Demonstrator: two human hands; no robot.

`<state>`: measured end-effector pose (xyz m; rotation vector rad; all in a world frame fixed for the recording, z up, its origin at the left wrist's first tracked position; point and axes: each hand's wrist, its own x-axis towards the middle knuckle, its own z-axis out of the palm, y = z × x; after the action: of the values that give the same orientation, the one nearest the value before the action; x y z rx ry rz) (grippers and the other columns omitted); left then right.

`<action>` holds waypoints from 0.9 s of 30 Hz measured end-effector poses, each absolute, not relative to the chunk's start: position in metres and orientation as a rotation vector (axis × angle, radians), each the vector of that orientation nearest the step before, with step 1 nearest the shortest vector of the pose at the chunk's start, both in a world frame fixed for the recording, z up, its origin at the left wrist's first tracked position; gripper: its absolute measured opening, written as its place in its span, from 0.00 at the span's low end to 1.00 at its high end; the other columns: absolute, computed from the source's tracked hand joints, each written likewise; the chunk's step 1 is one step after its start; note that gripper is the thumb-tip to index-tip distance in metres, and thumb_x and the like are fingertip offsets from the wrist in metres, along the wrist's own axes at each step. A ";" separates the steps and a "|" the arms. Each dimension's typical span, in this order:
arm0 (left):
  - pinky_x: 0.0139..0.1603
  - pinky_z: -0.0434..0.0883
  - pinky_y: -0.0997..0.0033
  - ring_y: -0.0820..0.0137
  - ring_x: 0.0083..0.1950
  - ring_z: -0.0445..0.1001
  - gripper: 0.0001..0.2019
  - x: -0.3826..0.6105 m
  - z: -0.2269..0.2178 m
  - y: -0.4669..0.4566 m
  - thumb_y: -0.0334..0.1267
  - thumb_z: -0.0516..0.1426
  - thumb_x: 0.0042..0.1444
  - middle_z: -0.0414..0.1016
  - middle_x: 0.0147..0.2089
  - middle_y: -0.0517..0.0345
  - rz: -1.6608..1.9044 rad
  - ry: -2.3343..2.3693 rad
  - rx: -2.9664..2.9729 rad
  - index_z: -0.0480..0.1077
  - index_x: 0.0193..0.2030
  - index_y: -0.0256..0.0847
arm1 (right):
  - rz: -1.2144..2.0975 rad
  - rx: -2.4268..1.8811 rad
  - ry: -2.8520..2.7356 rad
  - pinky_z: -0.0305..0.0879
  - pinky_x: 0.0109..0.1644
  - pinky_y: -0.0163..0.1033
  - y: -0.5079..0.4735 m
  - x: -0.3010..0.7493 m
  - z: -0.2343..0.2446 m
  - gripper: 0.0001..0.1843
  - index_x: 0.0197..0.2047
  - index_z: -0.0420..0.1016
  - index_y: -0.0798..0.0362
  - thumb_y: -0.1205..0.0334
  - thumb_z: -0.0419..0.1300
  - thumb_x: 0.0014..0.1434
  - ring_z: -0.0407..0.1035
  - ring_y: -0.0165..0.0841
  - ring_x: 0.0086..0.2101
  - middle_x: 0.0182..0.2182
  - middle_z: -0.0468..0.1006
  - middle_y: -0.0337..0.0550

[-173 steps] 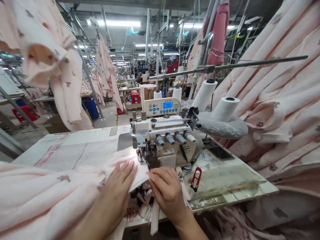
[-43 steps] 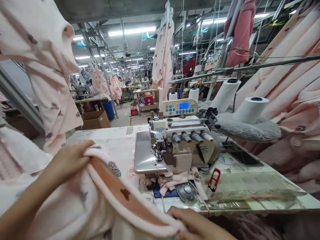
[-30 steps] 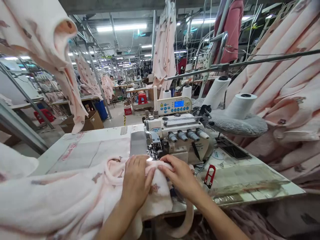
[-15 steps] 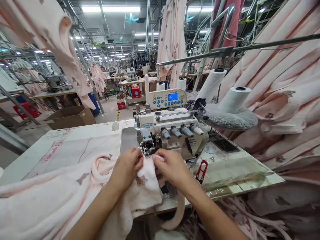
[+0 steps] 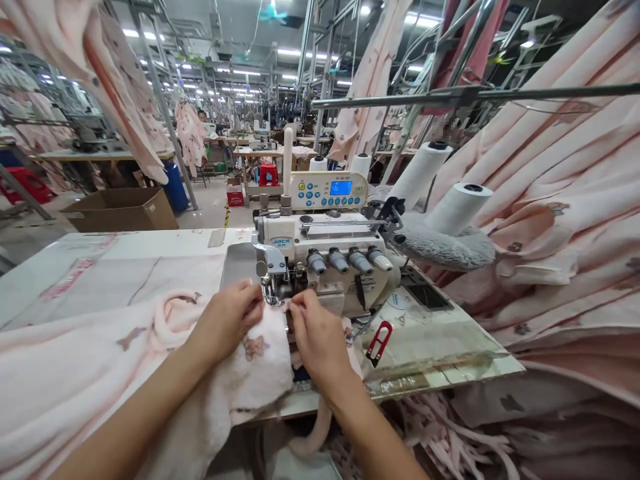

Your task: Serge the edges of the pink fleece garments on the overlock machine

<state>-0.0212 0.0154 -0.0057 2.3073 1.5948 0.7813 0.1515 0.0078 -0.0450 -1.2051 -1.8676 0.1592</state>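
Note:
A pale pink plush garment piece (image 5: 263, 363) with brown star shapes lies over the table's front edge, its upper edge at the presser foot of a white overlock sewing machine (image 5: 327, 233). To the left of the foot, my left hand (image 5: 227, 320) is closed on the fabric, fingers curled. My right hand (image 5: 317, 333) pinches the fabric edge just right of the foot, thumb and fingers together. A narrow pink fabric strip (image 5: 320, 427) hangs below my right wrist. The needle area is partly hidden by the foot and my fingers.
Red-handled thread snips (image 5: 380, 341) lie on the table right of the machine. White thread cones (image 5: 460, 207) stand behind it on the right. Pink garments (image 5: 565, 200) hang at the right, and a cardboard box (image 5: 120, 210) sits on the floor beyond the table.
The whole view has shifted, so machine and hands appear further left. My right hand has turned more upright, and the strip that showed at its fingers is no longer visible there.

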 end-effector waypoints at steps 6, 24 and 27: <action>0.32 0.59 0.73 0.73 0.31 0.65 0.05 -0.021 -0.007 0.018 0.29 0.49 0.55 0.65 0.32 0.61 0.712 1.714 2.298 0.61 0.29 0.40 | -0.096 -0.937 -1.690 0.61 0.48 0.42 -0.026 0.159 -0.060 0.07 0.46 0.71 0.55 0.64 0.54 0.67 0.66 0.40 0.45 0.44 0.72 0.52; 0.34 0.63 0.67 0.65 0.36 0.64 0.15 -0.003 -0.023 -0.021 0.21 0.52 0.55 0.70 0.37 0.55 0.896 1.612 3.033 0.71 0.47 0.37 | 1.438 -0.948 -1.176 0.49 0.26 0.32 -0.031 0.138 -0.083 0.25 0.27 0.65 0.54 0.39 0.59 0.53 0.51 0.29 0.24 0.23 0.61 0.37; 0.32 0.66 0.66 0.64 0.35 0.65 0.18 -0.001 -0.022 -0.022 0.21 0.54 0.52 0.70 0.37 0.54 0.726 1.678 3.072 0.71 0.49 0.36 | 1.468 -0.934 -1.158 0.48 0.26 0.33 -0.031 0.138 -0.083 0.25 0.27 0.65 0.53 0.38 0.59 0.53 0.51 0.29 0.24 0.23 0.60 0.37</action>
<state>-0.0006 -0.0219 -0.0217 3.0721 1.6783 0.7264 0.1379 -0.0307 -0.0827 -0.9342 -1.1580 1.4683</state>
